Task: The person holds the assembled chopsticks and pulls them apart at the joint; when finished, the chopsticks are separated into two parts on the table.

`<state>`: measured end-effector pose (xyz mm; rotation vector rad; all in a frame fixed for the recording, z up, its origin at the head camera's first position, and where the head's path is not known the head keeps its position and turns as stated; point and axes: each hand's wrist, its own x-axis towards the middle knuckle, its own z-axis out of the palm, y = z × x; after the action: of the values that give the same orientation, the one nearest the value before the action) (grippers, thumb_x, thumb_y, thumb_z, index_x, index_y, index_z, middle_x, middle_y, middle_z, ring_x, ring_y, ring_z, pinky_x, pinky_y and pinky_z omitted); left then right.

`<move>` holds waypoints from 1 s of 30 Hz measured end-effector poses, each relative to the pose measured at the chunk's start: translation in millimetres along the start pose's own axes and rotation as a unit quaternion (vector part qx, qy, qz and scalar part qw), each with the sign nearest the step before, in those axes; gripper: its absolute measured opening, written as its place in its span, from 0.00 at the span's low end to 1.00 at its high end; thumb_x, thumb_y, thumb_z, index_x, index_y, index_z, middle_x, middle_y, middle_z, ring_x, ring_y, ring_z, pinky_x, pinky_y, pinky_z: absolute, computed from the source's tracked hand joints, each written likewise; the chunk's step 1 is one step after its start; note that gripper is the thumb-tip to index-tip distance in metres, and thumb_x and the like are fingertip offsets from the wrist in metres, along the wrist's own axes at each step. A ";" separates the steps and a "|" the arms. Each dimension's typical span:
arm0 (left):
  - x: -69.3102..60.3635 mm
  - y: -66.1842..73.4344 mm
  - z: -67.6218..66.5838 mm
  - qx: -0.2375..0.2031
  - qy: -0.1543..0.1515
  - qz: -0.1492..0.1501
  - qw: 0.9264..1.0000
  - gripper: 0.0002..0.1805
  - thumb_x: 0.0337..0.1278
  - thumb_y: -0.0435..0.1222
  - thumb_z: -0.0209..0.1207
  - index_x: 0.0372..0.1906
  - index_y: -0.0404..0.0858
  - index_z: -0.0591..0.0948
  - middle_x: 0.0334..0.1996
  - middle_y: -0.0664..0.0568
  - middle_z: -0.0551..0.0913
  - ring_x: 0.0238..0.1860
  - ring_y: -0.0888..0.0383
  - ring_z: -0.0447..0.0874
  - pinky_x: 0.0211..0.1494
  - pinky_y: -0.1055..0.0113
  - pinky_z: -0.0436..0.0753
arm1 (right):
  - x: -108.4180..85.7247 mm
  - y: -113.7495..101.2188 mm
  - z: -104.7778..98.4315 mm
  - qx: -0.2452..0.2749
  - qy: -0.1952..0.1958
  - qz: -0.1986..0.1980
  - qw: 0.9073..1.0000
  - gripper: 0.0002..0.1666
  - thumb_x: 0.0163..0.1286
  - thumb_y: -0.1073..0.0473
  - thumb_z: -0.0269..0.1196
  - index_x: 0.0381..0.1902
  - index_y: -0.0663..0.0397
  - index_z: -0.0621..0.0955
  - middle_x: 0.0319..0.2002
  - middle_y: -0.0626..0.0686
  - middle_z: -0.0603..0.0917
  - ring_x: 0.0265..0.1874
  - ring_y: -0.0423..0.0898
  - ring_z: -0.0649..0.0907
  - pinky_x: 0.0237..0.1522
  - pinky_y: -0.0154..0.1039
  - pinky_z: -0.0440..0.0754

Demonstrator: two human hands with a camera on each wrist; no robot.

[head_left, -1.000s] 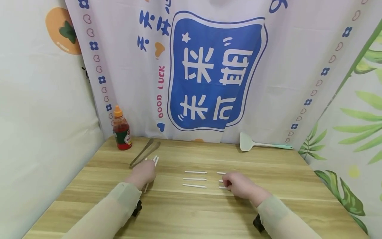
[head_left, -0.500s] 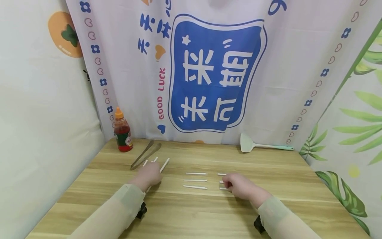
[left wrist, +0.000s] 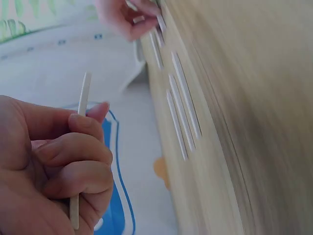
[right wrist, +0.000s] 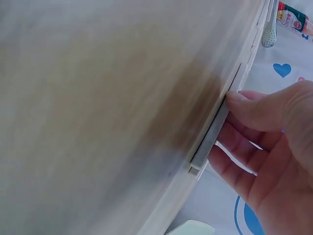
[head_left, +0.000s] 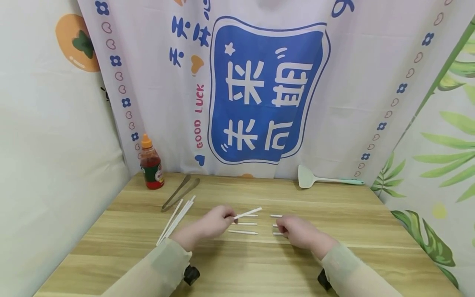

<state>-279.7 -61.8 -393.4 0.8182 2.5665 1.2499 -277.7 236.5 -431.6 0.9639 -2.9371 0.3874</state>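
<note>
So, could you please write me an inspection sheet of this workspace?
Surface: wood-grain table, sticks lying at its middle and left.
Job's things: three white sticks in the middle; a loose bundle at left; others by the right hand.
Clutter: sauce bottle, tongs and spatula toward the back.
Grippers: left hand holds one stick above the table; right hand pinches another stick.
Cables: nothing seen.
Surroundings: printed curtain behind; leaf-patterned sheet at right.

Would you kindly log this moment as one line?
left hand: holds stick, aloft; right hand: touches second stick, on table; bottle: upright
</note>
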 end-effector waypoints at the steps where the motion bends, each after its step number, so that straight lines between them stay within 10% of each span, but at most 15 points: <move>1: -0.7 2.6 2.6 -0.005 -0.009 0.004 1.000 0.11 0.69 0.25 0.48 0.37 0.29 0.82 0.24 0.50 0.75 0.19 0.61 0.63 0.24 0.69 0.65 | -0.3 1.4 0.3 0.003 -0.002 0.003 1.000 0.16 0.59 0.74 0.66 0.26 0.50 0.73 0.24 0.45 0.71 0.24 0.41 0.70 0.27 0.38 0.70; 12: -6.1 25.3 17.9 0.015 -0.075 0.022 0.997 0.12 0.71 0.27 0.50 0.32 0.39 0.80 0.17 0.53 0.77 0.21 0.56 0.77 0.25 0.69 0.69 | 3.4 -39.5 -35.8 0.118 0.095 -0.024 0.988 0.06 0.73 0.64 0.59 0.43 0.53 0.82 0.40 0.48 0.81 0.40 0.42 0.79 0.44 0.45 0.79; 19: -13.0 50.7 20.7 0.018 -0.122 0.057 0.991 0.11 0.71 0.30 0.53 0.32 0.42 0.81 0.16 0.57 0.75 0.18 0.62 0.73 0.25 0.71 0.70 | -3.2 -87.4 -42.2 0.182 -0.052 -0.054 0.980 0.14 0.78 0.49 0.52 0.36 0.46 0.80 0.26 0.38 0.75 0.25 0.34 0.73 0.31 0.35 0.73; 30: -35.6 57.4 22.3 0.171 -0.085 0.182 0.965 0.11 0.71 0.34 0.54 0.28 0.45 0.74 0.23 0.65 0.72 0.23 0.70 0.66 0.29 0.75 0.71 | -23.5 -102.2 -45.0 0.043 0.039 -0.136 0.989 0.16 0.75 0.53 0.57 0.25 0.43 0.68 0.18 0.34 0.63 0.17 0.32 0.63 0.20 0.30 0.65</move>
<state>-218.6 -37.6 -366.3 1.4522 2.6011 0.7667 -201.1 181.6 -367.2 1.3061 -2.6883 0.5269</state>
